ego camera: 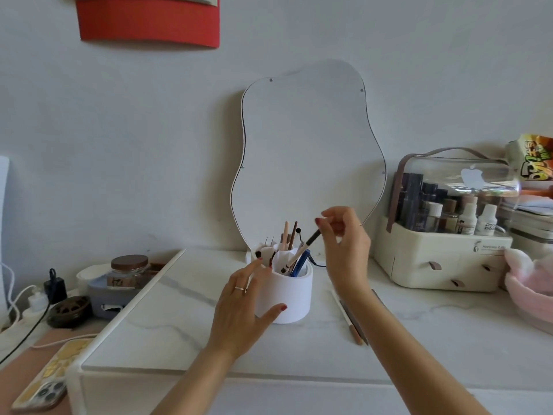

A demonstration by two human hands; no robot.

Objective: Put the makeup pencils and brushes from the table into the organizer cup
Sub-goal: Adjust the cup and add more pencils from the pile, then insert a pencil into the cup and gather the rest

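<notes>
A white organizer cup (291, 298) stands at the middle of the white marble table (179, 319), with several pencils and brushes upright in it. My left hand (239, 307) wraps around the cup's left side and steadies it. My right hand (344, 244) is above and to the right of the cup, pinching the top end of a black-and-white makeup brush (299, 253). The brush slants down with its lower end inside the cup. Two makeup pencils (353, 319) lie on the table to the right of the cup, partly hidden by my right forearm.
A wavy mirror (308, 151) leans on the wall behind the cup. A cream cosmetics box (443, 259) with a clear lid stands at the right, next to a pink cloth (532, 283). At the left are a jar (130, 269), cables and a phone (48, 381).
</notes>
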